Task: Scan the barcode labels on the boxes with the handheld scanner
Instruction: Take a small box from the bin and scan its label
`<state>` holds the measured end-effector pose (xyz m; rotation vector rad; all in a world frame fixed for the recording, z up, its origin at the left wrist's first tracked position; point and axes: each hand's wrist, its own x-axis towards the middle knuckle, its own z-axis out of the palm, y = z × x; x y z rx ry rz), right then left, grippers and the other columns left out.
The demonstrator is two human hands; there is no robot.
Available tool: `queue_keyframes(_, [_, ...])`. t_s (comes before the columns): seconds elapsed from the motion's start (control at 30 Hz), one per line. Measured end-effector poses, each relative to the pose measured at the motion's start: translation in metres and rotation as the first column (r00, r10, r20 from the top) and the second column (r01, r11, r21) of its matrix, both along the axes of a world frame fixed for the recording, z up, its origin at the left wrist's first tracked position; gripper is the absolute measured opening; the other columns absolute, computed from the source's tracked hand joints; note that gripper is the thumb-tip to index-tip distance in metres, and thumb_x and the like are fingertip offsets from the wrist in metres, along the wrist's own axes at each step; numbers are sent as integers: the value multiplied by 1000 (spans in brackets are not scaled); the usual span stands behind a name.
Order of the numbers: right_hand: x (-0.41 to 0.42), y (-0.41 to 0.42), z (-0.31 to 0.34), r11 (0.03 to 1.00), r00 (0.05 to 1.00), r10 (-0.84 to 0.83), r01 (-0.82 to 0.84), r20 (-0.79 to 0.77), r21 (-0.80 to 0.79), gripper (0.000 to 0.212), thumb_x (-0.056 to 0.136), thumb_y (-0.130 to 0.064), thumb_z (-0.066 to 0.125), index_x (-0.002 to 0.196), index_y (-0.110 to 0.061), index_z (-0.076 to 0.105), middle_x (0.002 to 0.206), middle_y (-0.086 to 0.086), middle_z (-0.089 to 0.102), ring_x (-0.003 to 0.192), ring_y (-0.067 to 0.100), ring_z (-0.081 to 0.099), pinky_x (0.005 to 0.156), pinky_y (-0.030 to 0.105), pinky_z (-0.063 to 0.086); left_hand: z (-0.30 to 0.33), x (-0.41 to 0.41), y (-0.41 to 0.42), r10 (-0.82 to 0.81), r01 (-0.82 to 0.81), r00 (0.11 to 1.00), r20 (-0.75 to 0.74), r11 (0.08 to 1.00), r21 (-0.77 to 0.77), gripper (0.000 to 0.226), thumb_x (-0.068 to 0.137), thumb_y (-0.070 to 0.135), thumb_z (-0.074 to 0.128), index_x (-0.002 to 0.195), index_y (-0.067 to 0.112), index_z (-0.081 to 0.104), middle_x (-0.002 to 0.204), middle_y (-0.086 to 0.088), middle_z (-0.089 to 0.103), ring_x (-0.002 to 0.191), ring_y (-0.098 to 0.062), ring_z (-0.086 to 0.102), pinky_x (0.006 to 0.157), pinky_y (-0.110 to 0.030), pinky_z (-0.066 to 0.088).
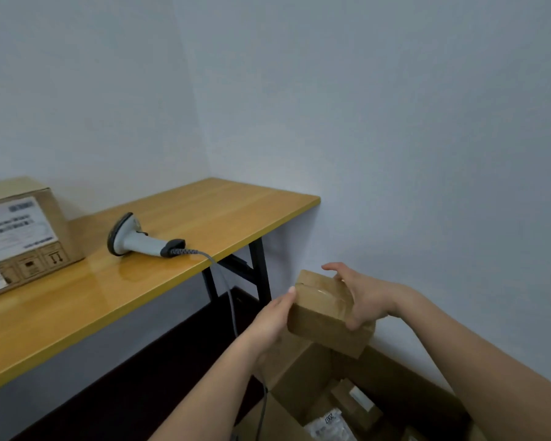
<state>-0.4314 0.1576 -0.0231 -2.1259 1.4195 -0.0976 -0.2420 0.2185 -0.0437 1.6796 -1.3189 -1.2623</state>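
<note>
The left hand (269, 318) presses its fingers flat against the near left end of a small cardboard box (326, 316), thumb tip at the top edge, while the right hand (361, 297) grips the opposite end from above, fingers spread over the far side and thumb curled down onto the front face; between them the box is held in the air, tilted, its taped top seam facing up. It hangs just above the raised flap of a large open carton (303, 374) on the floor, where other small parcels (328, 424) with white labels lie inside. The handheld scanner (140, 238) is well apart from both hands, lying on its side on the yellow wooden table (204, 214) up and to the left, its coiled cable (226, 291) dropping over the table edge. Further left on the table stands a labelled brown box (23, 233) against the wall
</note>
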Motion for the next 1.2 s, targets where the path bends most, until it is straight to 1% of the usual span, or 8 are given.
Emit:
queue_keyframes(0.17, [8, 18, 44, 996, 997, 80, -80, -1, -38, 113, 68, -10, 79, 147, -38, 3, 139, -3, 31, 116, 24, 46, 95, 38, 50, 18, 10, 7, 23, -26, 984, -176, 1000, -16, 56, 94, 60, 39, 141, 31, 37, 116, 6, 47, 117, -26, 46, 103, -42, 38])
queue_keyframes(0.4, [31, 37, 92, 979, 984, 172, -176, -45, -104, 110, 69, -11, 79, 146, -39, 5, 143, -6, 29, 116, 23, 47, 93, 35, 50, 39, 42, 18, 58, -69, 955, -291, 997, -28, 56, 82, 67, 54, 133, 49, 39, 132, 1, 42, 123, -32, 44, 103, -53, 36])
queue_keyframes(0.53, [52, 43, 109, 961, 975, 220, -222, -32, -163, 107, 70, -13, 78, 146, -38, 8, 147, -9, 29, 117, 19, 46, 90, 30, 47, 51, 66, 25, 92, -125, 942, -323, 989, -80, 47, 83, 63, 55, 125, 47, 45, 130, 2, 46, 116, -29, 49, 101, -52, 42])
queue_keyframes(0.67, [77, 47, 123, 936, 976, 214, -194, 37, -295, 99, 72, -22, 81, 145, -40, 16, 147, -3, 31, 124, 18, 38, 99, 32, 42, 65, 98, 32, 183, -254, 915, -359, 953, -162, 60, 80, 62, 60, 134, 42, 45, 133, 2, 47, 114, -26, 51, 91, -44, 48])
queue_keyframes(0.8, [104, 49, 126, 877, 962, 200, -92, 184, -472, 95, 72, -37, 80, 145, -35, 21, 148, -1, 30, 136, 21, 28, 112, 39, 29, 81, 131, 40, 283, -401, 866, -412, 886, -234, 57, 82, 60, 59, 134, 40, 46, 131, 0, 49, 112, -28, 54, 81, -37, 51])
queue_keyframes(0.87, [122, 51, 127, 854, 936, 210, -36, 281, -518, 90, 75, -41, 78, 146, -31, 23, 148, -1, 31, 137, 19, 28, 112, 36, 28, 88, 149, 46, 320, -459, 844, -431, 847, -269, 52, 85, 58, 57, 132, 39, 48, 130, -1, 49, 112, -28, 54, 78, -36, 51])
queue_keyframes(1.03, [176, 61, 116, 904, 876, 191, 20, 444, -427, 79, 85, -42, 68, 147, -28, 21, 144, 1, 40, 123, 17, 46, 96, 28, 40, 97, 198, 65, 452, -622, 750, -483, 729, -284, 60, 83, 61, 57, 138, 41, 42, 137, -2, 45, 116, -34, 53, 86, -43, 52])
queue_keyframes(1.2, [232, 72, 105, 940, 865, 230, -78, 445, -333, 73, 92, -40, 59, 150, -26, 17, 143, 0, 41, 120, 15, 51, 87, 25, 43, 98, 246, 90, 564, -726, 664, -491, 642, -244, 61, 85, 60, 55, 141, 38, 39, 138, -5, 44, 117, -35, 51, 86, -46, 53])
